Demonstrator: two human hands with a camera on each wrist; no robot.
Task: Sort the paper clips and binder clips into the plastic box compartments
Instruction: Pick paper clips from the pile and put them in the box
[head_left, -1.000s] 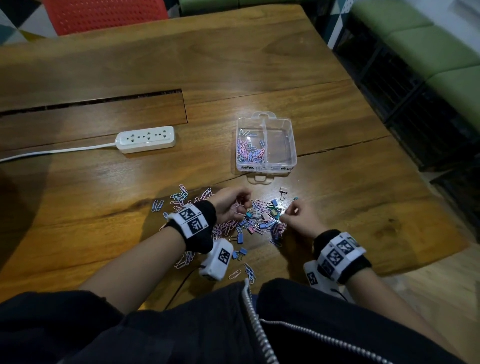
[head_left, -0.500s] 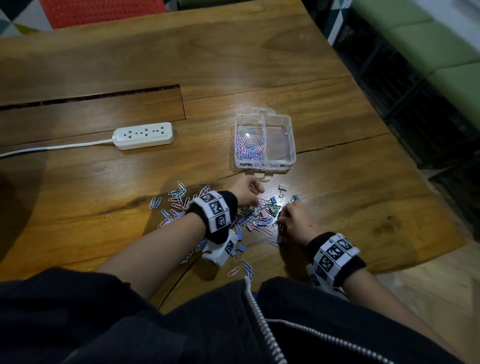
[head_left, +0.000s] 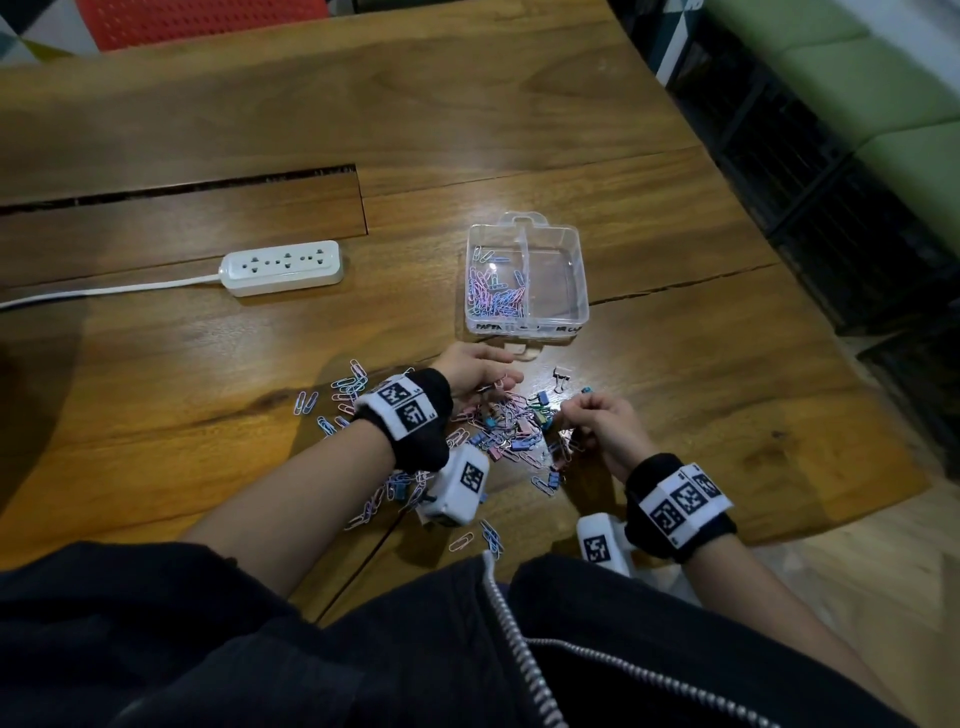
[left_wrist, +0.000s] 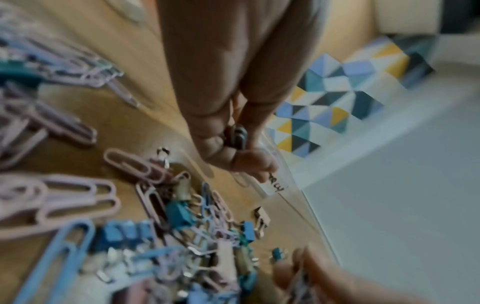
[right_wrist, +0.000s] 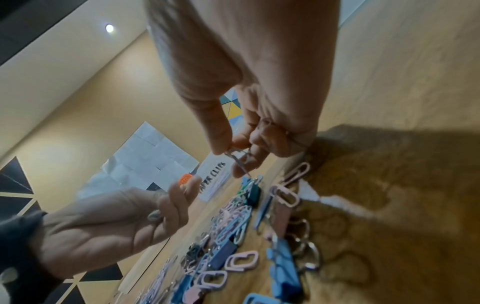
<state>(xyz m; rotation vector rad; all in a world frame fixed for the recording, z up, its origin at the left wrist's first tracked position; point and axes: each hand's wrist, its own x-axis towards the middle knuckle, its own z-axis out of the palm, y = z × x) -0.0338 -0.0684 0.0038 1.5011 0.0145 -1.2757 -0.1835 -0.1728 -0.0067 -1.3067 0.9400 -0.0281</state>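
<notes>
A clear two-compartment plastic box (head_left: 581, 270) stands on the wooden table. Its left compartment holds pink and blue paper clips (head_left: 496, 299); the right one (head_left: 553, 280) looks bare. Just in front of it lies a mixed pile of paper clips and binder clips (head_left: 511, 428). My left hand (head_left: 506, 376) hovers between pile and box, its curled fingers gripping a few bluish paper clips (left_wrist: 237, 136). My right hand (head_left: 569, 413) is at the pile's right edge, thumb and fingers pinching the wire handle (right_wrist: 239, 158) of a teal binder clip (right_wrist: 253, 192).
More paper clips (head_left: 343, 392) are scattered left of the pile and near my body. A lone silver binder clip (head_left: 561, 375) lies by the box. A white power strip (head_left: 283, 267) with its cord sits to the left. The table's right edge drops off beside a green sofa (head_left: 857, 78).
My left hand has left the pile and moved forward towards the box with clips in it. The right hand stayed at the pile's right edge and took hold of a clip's handle.
</notes>
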